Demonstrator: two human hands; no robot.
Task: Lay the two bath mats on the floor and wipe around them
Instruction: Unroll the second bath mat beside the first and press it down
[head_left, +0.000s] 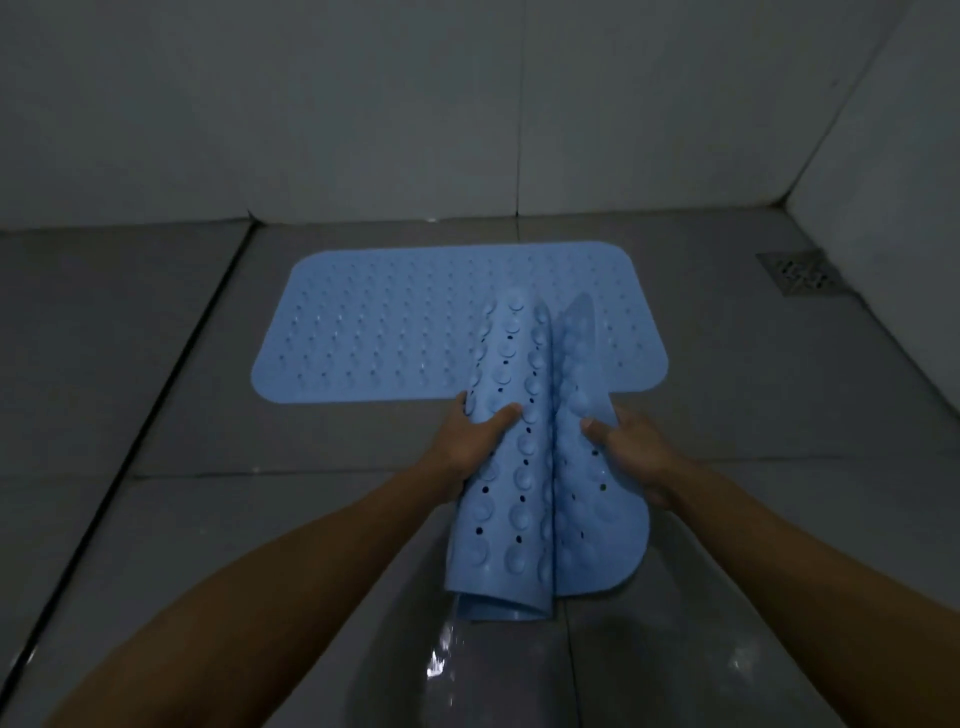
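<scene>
One mat (395, 332) is lying flat on the floor (156, 395) beyond the hands | left hand (470, 441) and right hand (631, 449) are gripping the folded second mat (540, 483) between them | unfolding and wiping are remaining

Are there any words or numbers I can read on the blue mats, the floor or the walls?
None: no words, numbers or signs show anywhere.
Flat mat: only bumps.
Folded mat, held by the left hand and right hand: only suction cups and holes.
Floor drain: a metal pattern, no lettering.
</scene>
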